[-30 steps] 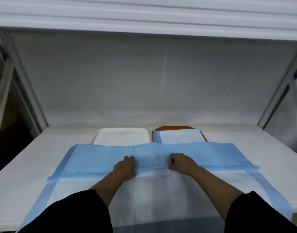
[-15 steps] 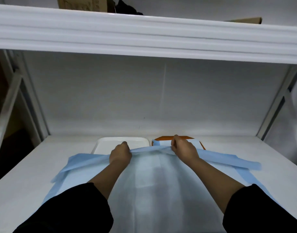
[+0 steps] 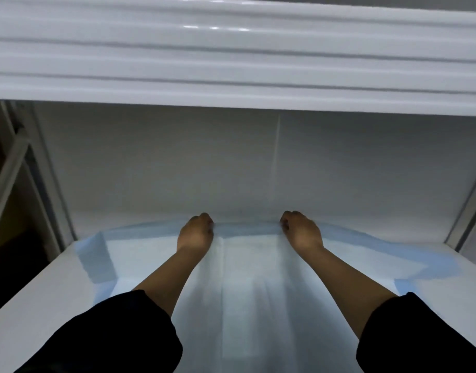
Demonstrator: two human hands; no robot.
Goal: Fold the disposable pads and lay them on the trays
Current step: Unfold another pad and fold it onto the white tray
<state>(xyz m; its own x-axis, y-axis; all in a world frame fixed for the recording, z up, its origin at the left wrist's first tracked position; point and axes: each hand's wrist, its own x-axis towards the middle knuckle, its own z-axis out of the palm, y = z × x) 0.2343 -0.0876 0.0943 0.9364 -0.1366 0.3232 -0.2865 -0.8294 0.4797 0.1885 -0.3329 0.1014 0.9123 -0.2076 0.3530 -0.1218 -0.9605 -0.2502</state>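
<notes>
Looming over the top of the view, a white ribbed shelf edge (image 3: 236, 57) hangs above the work space, and a pale back wall (image 3: 177, 168) closes it off behind. Slanted metal frame posts (image 3: 40, 173) stand at the left, with another at the far right. The white table (image 3: 35, 297) runs from the near edge back to the wall.

Spread across the table lies the disposable pad (image 3: 247, 286), white in the middle with a blue border. Its long axis runs left to right, and the far long edge is lifted off the surface and stretched taut between the two hands close to the back wall. The left end curls up in a blue flap, while the right end trails away in a wavy blue strip along the table. The middle of the sheet is blurred.

The left hand (image 3: 195, 232) has its fingers curled over and pinches the far blue edge. The right hand (image 3: 301, 231) is likewise curled and grips the same edge, well apart from the left. Both forearms reach forward over the white part of the pad, with black sleeves (image 3: 118, 337) at the elbows.

No tray can be made out; the raised pad covers the table behind the hands.
</notes>
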